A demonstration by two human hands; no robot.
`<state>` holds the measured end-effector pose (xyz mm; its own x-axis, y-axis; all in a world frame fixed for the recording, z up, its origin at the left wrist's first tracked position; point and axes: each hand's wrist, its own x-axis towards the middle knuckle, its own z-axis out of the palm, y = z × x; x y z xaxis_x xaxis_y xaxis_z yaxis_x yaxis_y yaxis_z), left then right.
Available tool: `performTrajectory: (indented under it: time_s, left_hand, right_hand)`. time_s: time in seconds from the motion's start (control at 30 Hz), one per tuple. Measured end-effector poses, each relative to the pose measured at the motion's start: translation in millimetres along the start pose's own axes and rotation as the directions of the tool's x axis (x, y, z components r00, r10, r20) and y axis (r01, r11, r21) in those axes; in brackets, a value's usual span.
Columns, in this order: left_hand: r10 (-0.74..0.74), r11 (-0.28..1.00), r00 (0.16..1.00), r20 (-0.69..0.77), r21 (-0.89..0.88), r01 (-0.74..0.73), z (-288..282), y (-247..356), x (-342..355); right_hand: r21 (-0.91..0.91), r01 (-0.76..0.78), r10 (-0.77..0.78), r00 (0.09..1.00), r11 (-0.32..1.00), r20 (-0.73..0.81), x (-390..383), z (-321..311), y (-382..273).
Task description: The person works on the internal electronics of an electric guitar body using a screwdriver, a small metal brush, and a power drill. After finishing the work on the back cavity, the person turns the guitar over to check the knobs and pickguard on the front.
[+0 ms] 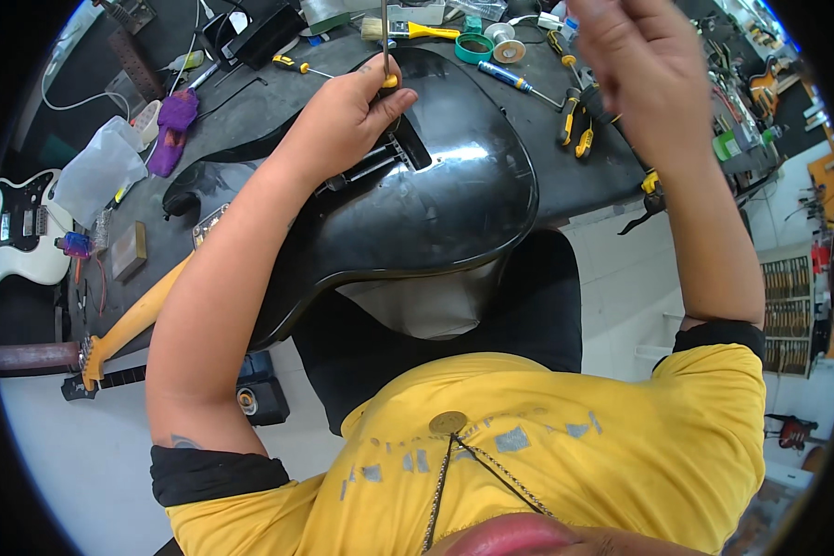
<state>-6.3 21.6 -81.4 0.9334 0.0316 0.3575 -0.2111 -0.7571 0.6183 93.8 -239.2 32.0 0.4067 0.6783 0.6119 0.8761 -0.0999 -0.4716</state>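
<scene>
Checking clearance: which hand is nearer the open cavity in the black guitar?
Left. The left hand is close beside the cavity; the right hand is well to its right.

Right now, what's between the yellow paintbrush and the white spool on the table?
A round green tub sits between the yellow paintbrush and the white spool, in the head view.

The left hand (pixel 360 109) grips a thin metal shaft (pixel 385 37) over the black guitar (pixel 463 199), along the near edge of the tabletop (pixel 579 185); the right hand (pixel 647 83) is raised.
</scene>
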Motion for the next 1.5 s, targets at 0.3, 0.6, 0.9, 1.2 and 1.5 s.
performTrajectory:
  time_s: [0.3,0.6,0.9,1.2,1.5]
  left_hand:
    - [-0.002,1.000,1.000,-0.002,-0.010,0.002,-2.2,-1.6,-3.3]
    - [-0.002,1.000,1.000,-0.016,-0.016,0.002,1.9,-8.1,-5.2]
    - [-0.193,0.902,0.976,-0.104,-0.410,0.135,-3.5,-12.2,-5.0]
    - [0.025,0.970,0.997,0.077,-0.242,-0.006,-3.8,4.3,-11.2]
    - [0.092,0.984,0.988,0.126,-0.164,-0.071,-2.4,5.4,-11.3]
  right_hand:
    - [0.239,-0.176,0.221,0.960,0.955,-0.175,-9.8,-2.0,0.3]
    - [-0.045,-0.213,0.210,0.976,0.976,-0.058,-13.1,8.5,-8.0]
    - [0.357,-0.249,0.242,0.968,0.901,0.064,-4.6,-5.4,-21.6]
    - [0.406,-0.322,0.300,0.947,0.855,0.118,-29.8,-14.5,-8.5]
    - [0.198,0.017,0.002,0.996,0.980,-0.093,-19.1,0.9,-26.7]
